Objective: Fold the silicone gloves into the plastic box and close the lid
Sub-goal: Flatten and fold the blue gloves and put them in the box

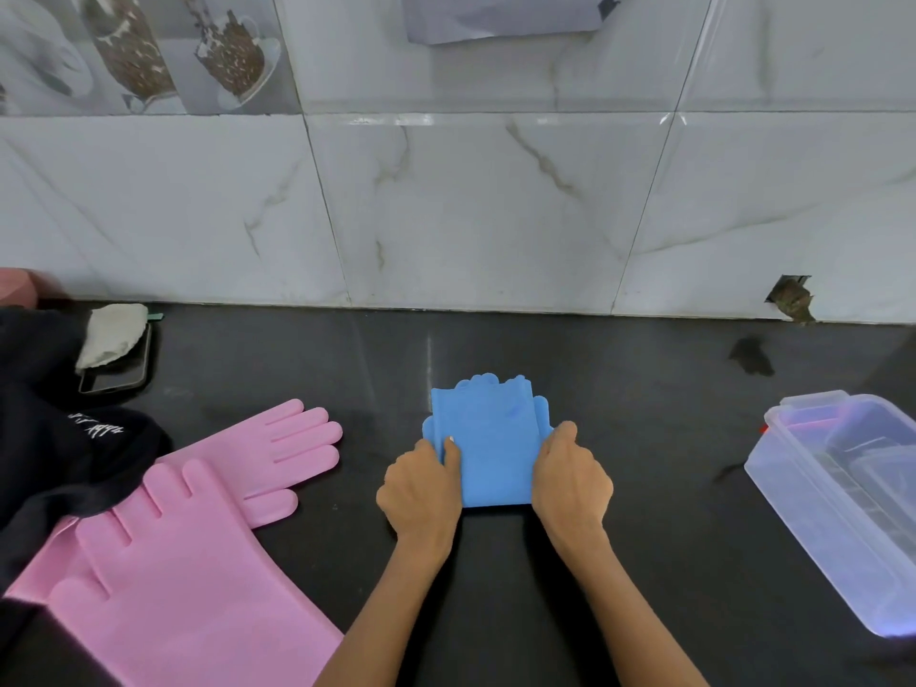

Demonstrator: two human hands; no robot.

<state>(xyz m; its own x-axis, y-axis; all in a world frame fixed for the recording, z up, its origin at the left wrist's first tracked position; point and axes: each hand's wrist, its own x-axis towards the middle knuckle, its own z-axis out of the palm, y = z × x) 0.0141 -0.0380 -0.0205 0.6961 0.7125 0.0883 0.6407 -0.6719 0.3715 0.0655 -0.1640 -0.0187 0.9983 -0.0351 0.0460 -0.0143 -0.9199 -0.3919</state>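
Folded blue silicone gloves (495,438) lie on the dark counter (644,438) in the middle, their fingertips poking out at the far edge. My left hand (421,493) grips the bundle's left edge with the thumb on top. At the right edge my right hand (570,483) holds it the same way. Two pink silicone gloves (198,547) lie flat at the left, overlapping, fingers pointing away from me. A clear plastic box (842,513) stands at the right edge, its lid resting on it at a slant.
A dark garment (54,438) lies at the far left, partly over the pink gloves. Behind it sits a phone (116,376) with a pale cloth on top. A marble-tiled wall (495,215) closes off the counter's back edge.
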